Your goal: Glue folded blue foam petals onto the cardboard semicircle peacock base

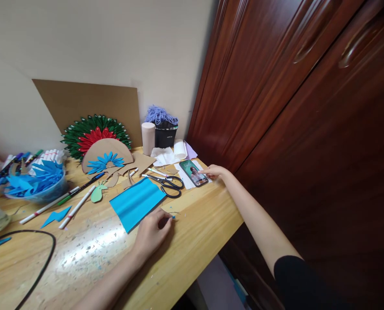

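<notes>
Resting at frame centre, the left hand (151, 232) curls loosely beside the blue paper (136, 202), grip indiscernible, while the right hand (213, 171) fingertips touch the phone (194, 172), holding nothing.

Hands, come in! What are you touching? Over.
Left hand flat on table, fingers at blue paper's corner. Right hand touching phone. Scissors between them.

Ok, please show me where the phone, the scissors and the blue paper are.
phone (194, 172), head view, middle of its screen.
scissors (171, 187), head view, on the black handles.
blue paper (136, 203), head view, centre of the sheet.
</notes>
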Available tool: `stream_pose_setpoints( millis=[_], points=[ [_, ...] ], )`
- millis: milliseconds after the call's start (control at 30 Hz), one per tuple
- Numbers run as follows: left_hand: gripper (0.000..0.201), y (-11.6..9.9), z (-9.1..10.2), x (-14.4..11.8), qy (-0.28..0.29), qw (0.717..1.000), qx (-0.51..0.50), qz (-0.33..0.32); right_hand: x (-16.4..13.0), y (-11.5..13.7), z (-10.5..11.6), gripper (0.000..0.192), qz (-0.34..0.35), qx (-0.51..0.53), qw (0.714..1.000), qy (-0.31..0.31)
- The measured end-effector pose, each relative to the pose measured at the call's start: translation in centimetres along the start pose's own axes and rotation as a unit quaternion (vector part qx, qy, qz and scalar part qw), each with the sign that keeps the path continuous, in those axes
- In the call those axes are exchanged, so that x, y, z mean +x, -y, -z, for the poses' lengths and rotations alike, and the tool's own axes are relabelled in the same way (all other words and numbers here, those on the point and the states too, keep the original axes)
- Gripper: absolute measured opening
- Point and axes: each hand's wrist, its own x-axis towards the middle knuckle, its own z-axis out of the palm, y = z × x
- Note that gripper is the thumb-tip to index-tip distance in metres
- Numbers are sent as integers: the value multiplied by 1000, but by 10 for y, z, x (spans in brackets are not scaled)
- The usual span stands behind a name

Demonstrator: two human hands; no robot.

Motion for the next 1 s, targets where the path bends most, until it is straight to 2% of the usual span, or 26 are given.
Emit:
stream_pose_setpoints(
  millis=[267,667,833,1000],
  points=[
    [20,1,0,-1,-9,1000,10,3,4,6,-4,40,-35,-32,999,27],
    [21,0,0,-1,-5,1000,10,7,12,0,-6,39,-24,-37,999,24],
    [21,1,-1,0,-8,1000,11,7,18,-11,-9,35,17,-4,999,-33],
    [22,2,-1,0,-5,1000,7,11,18,-25,-26,38,103,27,984,-143]
  ],
)
